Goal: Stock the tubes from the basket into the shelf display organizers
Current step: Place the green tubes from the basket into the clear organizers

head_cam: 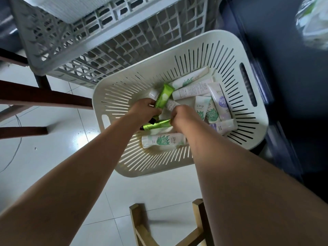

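Head view, looking down. At the left edge, dark wooden rails [44,96] cross above the white tiled floor [71,139], and grey lattice crates [106,47] fill the upper left. A white slotted basket [96,107] stands on the floor just beside the crates, and both bare forearms reach into its middle. The left hand [144,110] has its fingers curled round a green tube [164,95], which it holds tilted, with the crimped end toward the basket's far side and the dark cap showing below the palm. A second green tube [157,124] lies almost level beneath that hand, dark cap toward the basket's left wall. Its other end is gripped by the right hand [182,116], whose fingers are curled inward, the fingertips hidden behind the knuckles. A white aloe-print tube [163,141] lies on the basket floor near the near edge. More white tubes [191,77] are piled toward the far right corner, and a lilac-print tube [221,102] lies along the right wall. A pale wooden stool [142,224] shows at the bottom edge, and a dark cabinet [284,86] stands at the right.
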A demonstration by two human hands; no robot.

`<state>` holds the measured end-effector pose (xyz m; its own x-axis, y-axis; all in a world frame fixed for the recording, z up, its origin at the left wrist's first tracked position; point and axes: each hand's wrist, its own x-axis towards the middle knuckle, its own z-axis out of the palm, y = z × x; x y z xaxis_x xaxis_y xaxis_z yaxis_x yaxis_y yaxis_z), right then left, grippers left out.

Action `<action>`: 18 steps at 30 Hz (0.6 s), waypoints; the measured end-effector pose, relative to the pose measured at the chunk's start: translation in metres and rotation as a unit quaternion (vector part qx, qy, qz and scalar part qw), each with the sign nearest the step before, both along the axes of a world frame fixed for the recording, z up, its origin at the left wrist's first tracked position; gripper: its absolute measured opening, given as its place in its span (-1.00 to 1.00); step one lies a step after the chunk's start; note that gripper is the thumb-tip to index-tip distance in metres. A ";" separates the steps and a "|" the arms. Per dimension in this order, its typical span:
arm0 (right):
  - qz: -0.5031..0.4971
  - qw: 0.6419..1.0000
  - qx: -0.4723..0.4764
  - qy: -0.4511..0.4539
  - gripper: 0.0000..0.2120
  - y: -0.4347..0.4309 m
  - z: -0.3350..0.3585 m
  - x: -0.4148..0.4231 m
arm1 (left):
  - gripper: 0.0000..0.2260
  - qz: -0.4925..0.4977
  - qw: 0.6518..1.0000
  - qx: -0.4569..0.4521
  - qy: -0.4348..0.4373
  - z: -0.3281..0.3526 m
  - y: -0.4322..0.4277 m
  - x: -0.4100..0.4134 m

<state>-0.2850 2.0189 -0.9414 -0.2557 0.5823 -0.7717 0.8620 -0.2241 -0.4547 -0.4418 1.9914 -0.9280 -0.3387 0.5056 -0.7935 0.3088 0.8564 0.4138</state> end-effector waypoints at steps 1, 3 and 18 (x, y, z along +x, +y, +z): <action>-0.056 0.998 -0.007 0.037 -0.81 0.001 -0.001 0.003 | -0.84 -0.001 1.000 0.008 0.005 0.003 0.001 0.001; -0.171 0.979 -0.031 0.106 -0.87 0.005 0.006 0.010 | -0.87 0.005 1.000 0.025 0.009 0.010 0.002 0.004; -0.530 0.791 -0.034 0.303 -0.90 0.043 0.139 0.080 | -0.81 0.137 0.946 0.186 -0.229 0.123 0.002 0.055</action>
